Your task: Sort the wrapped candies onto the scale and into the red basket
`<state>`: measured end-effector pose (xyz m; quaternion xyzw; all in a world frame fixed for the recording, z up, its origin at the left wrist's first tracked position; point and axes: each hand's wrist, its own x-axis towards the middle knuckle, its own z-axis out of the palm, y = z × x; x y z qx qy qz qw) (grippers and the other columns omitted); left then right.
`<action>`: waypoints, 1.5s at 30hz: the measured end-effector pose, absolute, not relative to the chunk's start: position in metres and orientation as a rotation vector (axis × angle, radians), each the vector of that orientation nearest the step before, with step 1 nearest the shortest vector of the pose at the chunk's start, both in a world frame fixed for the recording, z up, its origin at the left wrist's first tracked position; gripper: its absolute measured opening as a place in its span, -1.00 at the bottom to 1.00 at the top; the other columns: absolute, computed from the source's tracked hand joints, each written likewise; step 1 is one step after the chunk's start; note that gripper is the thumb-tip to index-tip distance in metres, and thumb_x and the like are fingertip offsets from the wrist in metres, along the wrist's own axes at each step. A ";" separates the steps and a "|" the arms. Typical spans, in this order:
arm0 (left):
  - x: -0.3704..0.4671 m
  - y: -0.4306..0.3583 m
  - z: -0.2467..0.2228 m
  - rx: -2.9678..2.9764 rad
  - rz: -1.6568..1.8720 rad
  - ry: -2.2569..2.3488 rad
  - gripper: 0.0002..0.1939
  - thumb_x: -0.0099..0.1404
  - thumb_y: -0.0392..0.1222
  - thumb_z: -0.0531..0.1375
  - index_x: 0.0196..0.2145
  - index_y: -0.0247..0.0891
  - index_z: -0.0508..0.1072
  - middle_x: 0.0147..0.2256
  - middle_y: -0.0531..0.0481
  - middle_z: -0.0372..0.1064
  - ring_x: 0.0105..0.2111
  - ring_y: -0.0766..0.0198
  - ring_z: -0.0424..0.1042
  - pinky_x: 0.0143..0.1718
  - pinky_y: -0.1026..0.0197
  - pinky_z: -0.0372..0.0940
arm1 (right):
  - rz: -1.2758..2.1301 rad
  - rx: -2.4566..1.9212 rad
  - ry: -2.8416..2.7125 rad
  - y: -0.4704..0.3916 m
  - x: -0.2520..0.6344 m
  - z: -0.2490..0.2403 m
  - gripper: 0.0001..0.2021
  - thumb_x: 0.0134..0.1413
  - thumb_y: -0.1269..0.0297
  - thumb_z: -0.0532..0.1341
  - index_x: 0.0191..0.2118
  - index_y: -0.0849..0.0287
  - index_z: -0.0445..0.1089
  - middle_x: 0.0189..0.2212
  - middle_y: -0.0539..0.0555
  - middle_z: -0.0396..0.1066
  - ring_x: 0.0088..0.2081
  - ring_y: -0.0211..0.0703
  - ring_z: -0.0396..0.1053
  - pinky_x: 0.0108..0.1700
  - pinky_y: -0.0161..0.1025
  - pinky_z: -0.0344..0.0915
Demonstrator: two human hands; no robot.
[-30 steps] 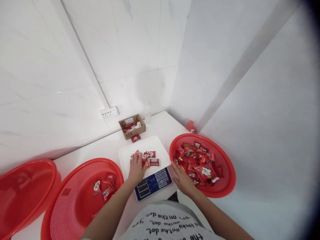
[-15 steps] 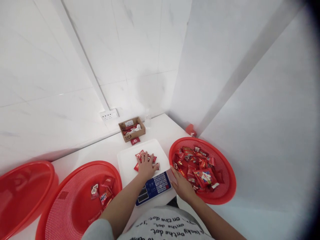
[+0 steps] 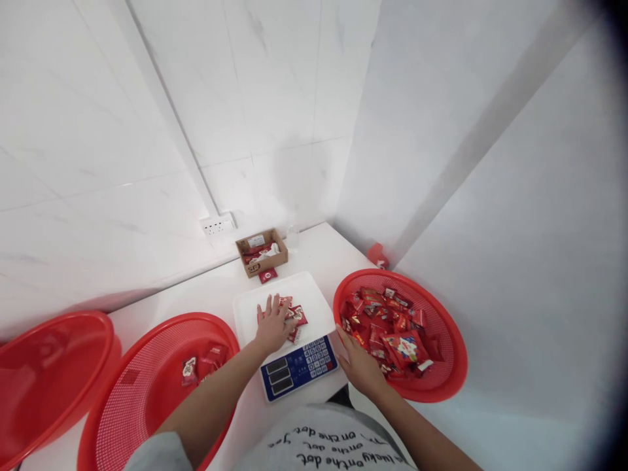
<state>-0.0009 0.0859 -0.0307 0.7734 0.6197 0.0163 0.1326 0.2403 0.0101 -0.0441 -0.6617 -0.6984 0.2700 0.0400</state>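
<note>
My left hand [image 3: 275, 325] lies over several small red snack packets [image 3: 299, 315] on the white pan [image 3: 314, 307] of a digital scale, its fingers spread. Below the pan, the scale's blue keypad panel [image 3: 299, 367] faces me. With my right hand [image 3: 360, 363] I grip the near left rim of a red mesh basket [image 3: 449, 386]; the thumb side rests along the rim and some fingers are hidden. Many red packets [image 3: 405, 347] fill the bottom of that basket.
At left stands a second red basket [image 3: 115, 379] with a few packets, beside an overlapping red basin [image 3: 44, 386]. A small cardboard box [image 3: 262, 265] holds red packets near the wall, a single packet [image 3: 267, 275] before it. A socket [image 3: 218, 224] is on the wall.
My left hand has shifted left across the pan, and the packets under it have moved slightly left, uncovering the scale's displays. My right hand stays at the basket rim.
</note>
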 end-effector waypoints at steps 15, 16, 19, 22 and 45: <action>-0.001 0.094 -0.027 2.449 0.033 1.468 -0.44 0.28 0.05 0.13 0.17 -0.18 0.19 0.26 -0.14 -0.02 0.22 -0.08 -0.01 0.18 -0.29 -0.15 | 0.805 -2.082 -2.161 0.007 0.238 -0.039 -0.37 0.16 0.38 0.03 0.33 0.11 -0.16 0.26 0.16 0.03 0.13 0.00 0.20 0.04 -0.14 0.21; -0.006 0.095 -0.025 2.469 0.023 1.418 -0.46 0.27 0.03 0.15 0.15 -0.19 0.21 0.25 -0.13 0.00 0.21 -0.06 0.02 0.17 -0.28 -0.12 | 0.804 -2.080 -2.164 0.007 0.239 -0.039 -0.37 0.16 0.39 0.03 0.33 0.11 -0.16 0.25 0.16 0.03 0.14 0.00 0.20 0.04 -0.14 0.21; -0.015 0.092 -0.021 2.429 0.037 1.523 -0.44 0.29 0.04 0.11 0.19 -0.17 0.16 0.26 -0.14 -0.03 0.23 -0.07 -0.01 0.19 -0.28 -0.16 | 0.802 -2.085 -2.168 0.007 0.239 -0.040 -0.37 0.16 0.39 0.02 0.33 0.12 -0.16 0.25 0.16 0.04 0.14 0.00 0.20 0.02 -0.13 0.23; -0.008 0.087 -0.026 2.234 0.092 1.902 -0.39 0.37 0.06 -0.08 0.28 -0.26 -0.04 0.30 -0.29 -0.16 0.28 -0.16 -0.20 0.18 -0.34 -0.26 | 0.792 -2.099 -2.167 0.008 0.239 -0.040 -0.36 0.15 0.38 0.03 0.33 0.11 -0.16 0.25 0.17 0.05 0.12 0.03 0.22 -0.01 -0.10 0.26; -0.063 0.084 -0.029 2.190 0.053 2.116 -0.45 0.33 0.04 0.04 0.20 -0.23 0.16 0.26 -0.22 0.00 0.28 -0.09 -0.17 0.20 -0.33 -0.32 | 0.741 -2.026 -2.189 0.007 0.241 -0.047 -0.36 0.12 0.40 0.00 0.32 0.13 -0.15 0.25 0.17 0.05 0.14 0.00 0.19 0.04 -0.13 0.23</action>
